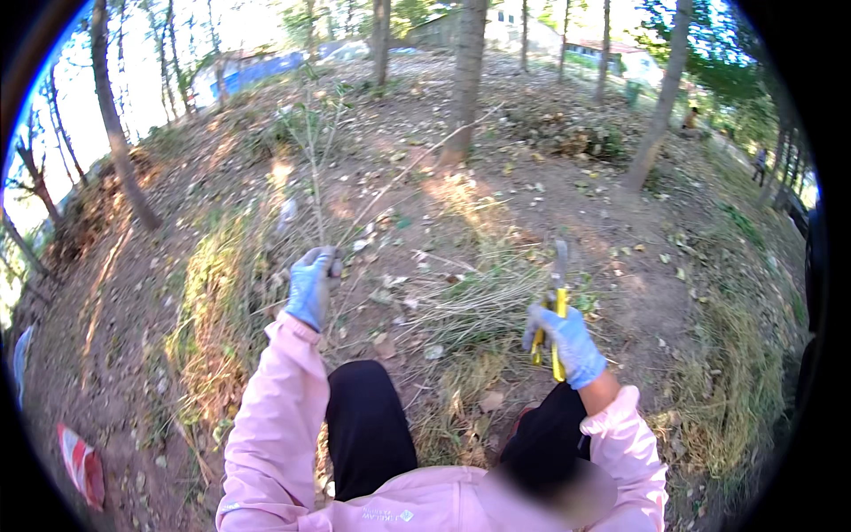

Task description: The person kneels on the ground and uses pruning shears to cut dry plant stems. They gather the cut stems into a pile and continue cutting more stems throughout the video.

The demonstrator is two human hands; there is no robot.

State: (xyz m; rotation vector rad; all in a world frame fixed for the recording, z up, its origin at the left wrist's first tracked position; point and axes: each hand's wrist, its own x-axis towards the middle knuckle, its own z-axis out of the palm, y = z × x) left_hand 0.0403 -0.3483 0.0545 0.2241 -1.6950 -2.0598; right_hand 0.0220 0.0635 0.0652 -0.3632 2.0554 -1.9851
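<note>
My left hand (314,282), in a blue-and-grey work glove, is closed around the base of a thin leafy branch (315,179) that rises away from me. A long bare stick (415,163) slants up to the right from near the same fist; whether it is also gripped, I cannot tell. In my right hand (570,342), gloved alike, are yellow-handled pruning shears (562,302) with the metal blade pointing away from me. Left of the shears lies a heap of thin cut stems (475,309) on the ground.
A tree trunk (467,80) stands ahead, another (658,113) at right and a leaning one (120,133) at left. Dry grass (219,286) grows left of my arm. A red-and-white plastic piece (83,469) lies lower left. A distant person (759,165) is at far right.
</note>
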